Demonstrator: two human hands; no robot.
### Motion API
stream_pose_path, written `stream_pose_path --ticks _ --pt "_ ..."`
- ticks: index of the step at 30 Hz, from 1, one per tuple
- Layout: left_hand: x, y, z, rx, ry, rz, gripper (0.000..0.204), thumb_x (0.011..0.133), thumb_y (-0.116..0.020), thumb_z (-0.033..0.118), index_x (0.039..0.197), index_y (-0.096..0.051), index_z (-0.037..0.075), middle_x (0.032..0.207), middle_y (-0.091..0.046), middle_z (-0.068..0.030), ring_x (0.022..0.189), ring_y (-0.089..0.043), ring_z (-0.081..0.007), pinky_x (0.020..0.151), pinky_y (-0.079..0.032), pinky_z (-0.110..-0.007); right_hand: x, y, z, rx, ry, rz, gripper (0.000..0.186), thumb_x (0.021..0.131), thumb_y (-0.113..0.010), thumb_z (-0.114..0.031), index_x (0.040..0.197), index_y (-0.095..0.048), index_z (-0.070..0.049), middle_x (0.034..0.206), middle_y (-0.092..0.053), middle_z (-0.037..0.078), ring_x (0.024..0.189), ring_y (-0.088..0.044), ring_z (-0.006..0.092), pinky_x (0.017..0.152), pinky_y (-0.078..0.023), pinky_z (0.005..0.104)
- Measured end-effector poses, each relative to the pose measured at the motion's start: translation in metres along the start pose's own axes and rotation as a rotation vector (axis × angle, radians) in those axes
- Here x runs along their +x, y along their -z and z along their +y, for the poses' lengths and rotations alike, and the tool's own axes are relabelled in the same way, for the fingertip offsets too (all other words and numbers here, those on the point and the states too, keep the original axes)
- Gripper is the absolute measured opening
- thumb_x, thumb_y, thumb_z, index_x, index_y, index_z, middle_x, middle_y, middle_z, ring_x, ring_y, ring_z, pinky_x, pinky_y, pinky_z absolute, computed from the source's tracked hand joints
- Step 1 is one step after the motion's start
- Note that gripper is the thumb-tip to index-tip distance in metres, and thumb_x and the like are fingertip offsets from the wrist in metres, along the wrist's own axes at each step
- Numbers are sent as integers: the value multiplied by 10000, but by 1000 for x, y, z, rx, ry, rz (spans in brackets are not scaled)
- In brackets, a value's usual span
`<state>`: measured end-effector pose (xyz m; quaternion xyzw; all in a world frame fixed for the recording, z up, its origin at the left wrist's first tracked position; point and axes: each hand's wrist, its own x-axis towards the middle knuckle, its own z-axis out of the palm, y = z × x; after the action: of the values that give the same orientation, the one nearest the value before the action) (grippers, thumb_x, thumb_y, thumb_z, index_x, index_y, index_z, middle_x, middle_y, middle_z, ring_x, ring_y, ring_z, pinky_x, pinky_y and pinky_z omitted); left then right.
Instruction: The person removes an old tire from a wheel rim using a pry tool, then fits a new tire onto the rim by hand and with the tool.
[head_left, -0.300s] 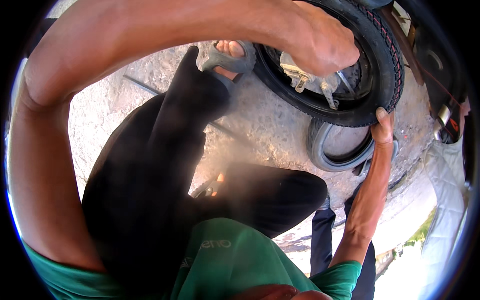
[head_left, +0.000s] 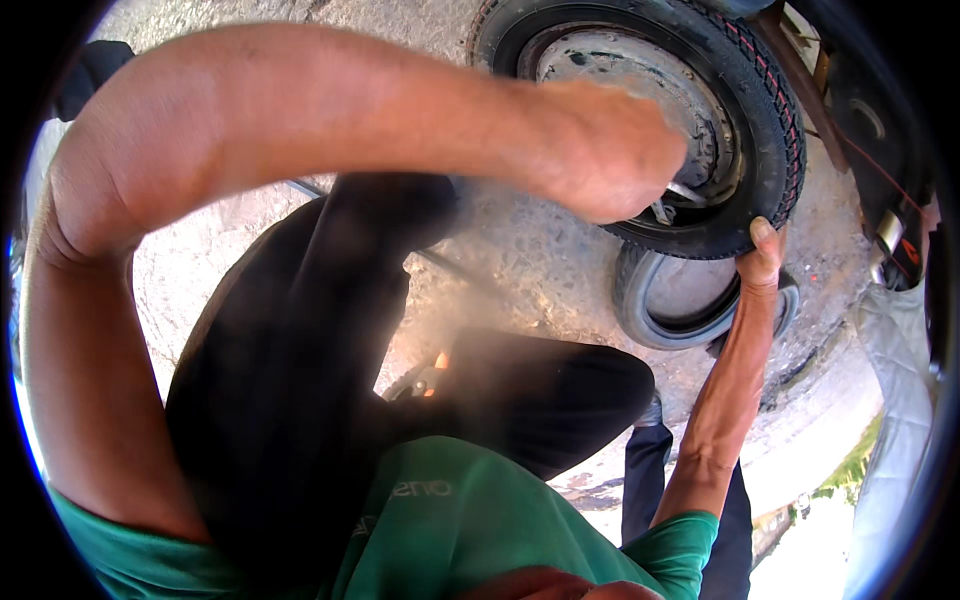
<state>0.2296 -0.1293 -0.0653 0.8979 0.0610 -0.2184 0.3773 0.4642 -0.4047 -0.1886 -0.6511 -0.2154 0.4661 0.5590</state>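
Observation:
A black motorcycle tyre (head_left: 765, 130) with red marks in its tread sits around a grey wheel hub (head_left: 620, 58) at the top right. My right hand (head_left: 762, 250) grips the tyre's near right edge, thumb on the sidewall and fingers out of sight behind it. My left hand (head_left: 615, 150) is closed low over the hub, reaching in from the left. A pale metal piece (head_left: 685, 192) shows beside its knuckles; whether the hand holds that piece is hidden.
Under the wheel's near edge lies a grey tyre (head_left: 640, 295) on the rough floor. A thin metal rod (head_left: 450, 268) lies by my bent leg. Another person's dark-trousered leg (head_left: 645, 475) stands lower right, near a pale quilted cover (head_left: 890, 370).
My left hand has moved left and down across the hub, uncovering its upper part and covering the metal fittings lower down. The right hand keeps its grip on the tyre.

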Motion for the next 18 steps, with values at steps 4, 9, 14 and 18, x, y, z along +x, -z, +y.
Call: stream_pose_path --ticks 4,9,14,18 --pt "-8 -33 1 -166 151 -93 278 904 -557 100 1116 -705 -5 1088 -717 -275 1040 -712 -427 911 -579 -513 1 4 10 41 34 16 856 769 -717 -341 1508 -449 -1 1442 -573 139 1315 -564 277 1134 -424 401" --pt "11 -10 -2 35 106 -63 227 898 -554 90 1044 -677 -33 912 -701 -271 914 -697 -467 821 -564 -540 8 -36 -12 33 113 68 815 689 -709 -321 1396 -557 56 1325 -647 134 1185 -628 234 1038 -475 353" --pt "24 14 -1 167 -1 -81 217 890 -574 127 975 -705 -24 955 -708 -247 951 -706 -429 850 -562 -520 13 -44 -25 15 131 -6 863 691 -724 -364 1415 -539 67 1328 -651 138 1219 -616 242 1071 -447 361" --pt "14 -57 -17 108 -175 46 201 871 -605 121 969 -680 -37 941 -700 -279 867 -709 -429 769 -582 -503 11 -43 -23 23 149 24 851 705 -729 -355 1416 -532 69 1328 -650 141 1229 -610 237 1079 -440 356"
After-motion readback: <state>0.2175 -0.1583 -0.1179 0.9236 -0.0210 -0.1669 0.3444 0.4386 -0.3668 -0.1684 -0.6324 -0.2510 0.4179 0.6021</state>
